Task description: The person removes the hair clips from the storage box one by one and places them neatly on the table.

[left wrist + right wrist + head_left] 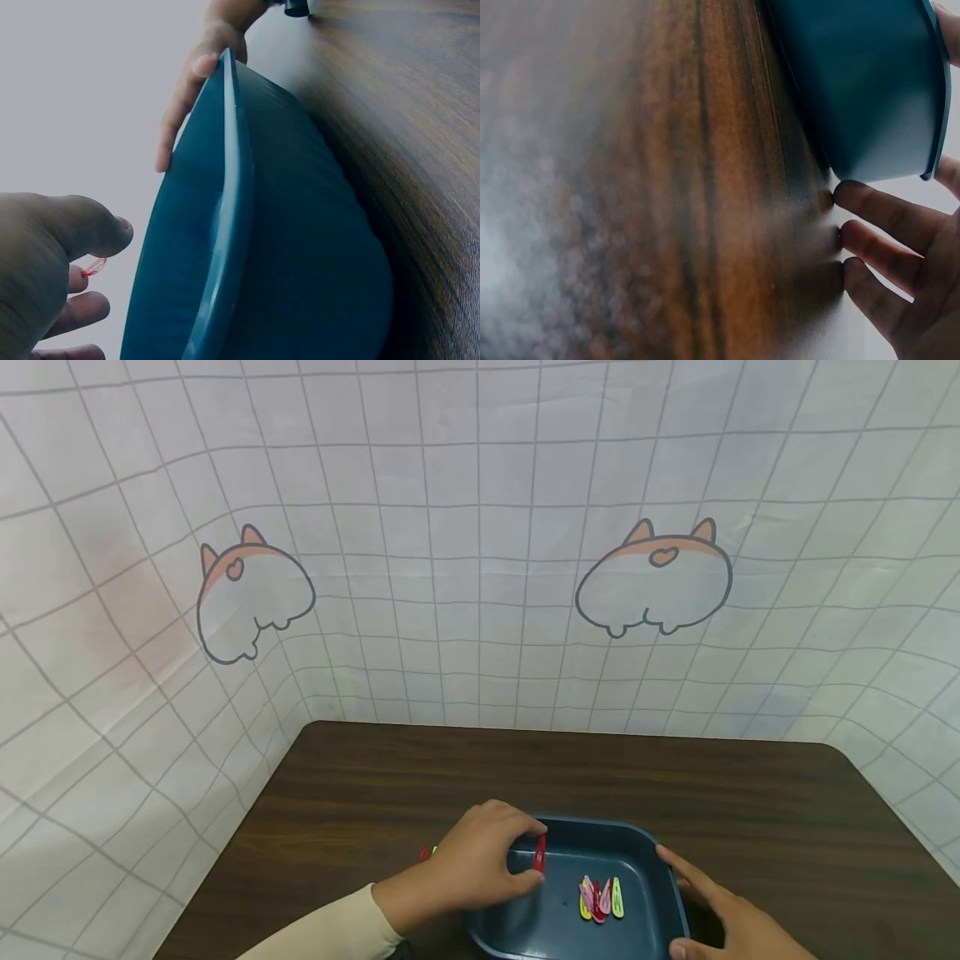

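Risk: we judge that the red snap hair clip (pixel 539 853) could slip from our pinch and drop outside the dark teal plastic tray (pixel 660 893), since we hold it right at the tray's left rim
Second risk: our left hand (pixel 480 864) hangs over that rim, so a knock could shove the tray across the dark brown wooden table (pixel 787 810); the right hand's steadying touch looks light
Left grip: fingers curled, thumb and forefinger pinching the red clip, which stands nearly upright just inside the left wall; the left wrist view shows a sliver of red between our fingers (pixel 94 266)
Right grip: our right hand (pixel 723 914) lies released, fingers straight, resting along the tray's right wall; the right wrist view shows its fingertips (pixel 870 199) touching the table beside the tray
Where the clips lie: a small heap of pink, red and yellow-green clips (pixel 600 897) rests on the tray floor, near the held clip
Left on the table: a few more clips (pixel 428 852) peek out just left of our left hand, mostly hidden
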Demonstrator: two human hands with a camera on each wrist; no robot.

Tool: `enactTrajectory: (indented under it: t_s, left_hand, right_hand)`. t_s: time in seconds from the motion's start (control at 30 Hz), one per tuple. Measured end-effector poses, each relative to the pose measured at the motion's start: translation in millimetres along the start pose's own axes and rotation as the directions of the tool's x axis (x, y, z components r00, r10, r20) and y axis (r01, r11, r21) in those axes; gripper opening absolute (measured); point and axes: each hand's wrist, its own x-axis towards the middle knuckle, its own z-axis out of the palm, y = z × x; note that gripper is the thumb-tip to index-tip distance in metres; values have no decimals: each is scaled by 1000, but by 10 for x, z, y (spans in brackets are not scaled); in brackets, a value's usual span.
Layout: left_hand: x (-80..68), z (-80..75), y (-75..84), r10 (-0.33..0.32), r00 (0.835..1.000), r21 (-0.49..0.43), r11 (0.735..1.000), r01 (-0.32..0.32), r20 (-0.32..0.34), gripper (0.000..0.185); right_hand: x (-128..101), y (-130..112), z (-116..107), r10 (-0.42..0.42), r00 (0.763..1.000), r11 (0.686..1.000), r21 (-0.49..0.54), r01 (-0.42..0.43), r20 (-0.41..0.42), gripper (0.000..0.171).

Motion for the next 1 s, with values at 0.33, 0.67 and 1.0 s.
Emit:
enactTrajectory:
  t_s: [0.33,0.67,1.0]
  left_hand:
    - [-61,-75,-89,-68,998,-50,996,68,-3,45]
    - [-132,-81,-230,-124,992,-123,985,123,-7,45]
    - [-196,-159,-351,-131,991,-179,976,123,-34,44]
  right_hand:
    - [1,-17,10,-4,1000,1000,-9,4,0,89]
    - [7,-35,33,11,1000,1000,-22,-11,-4,89]
    - [-11,-38,79,24,999,1000,-19,-25,-24,90]
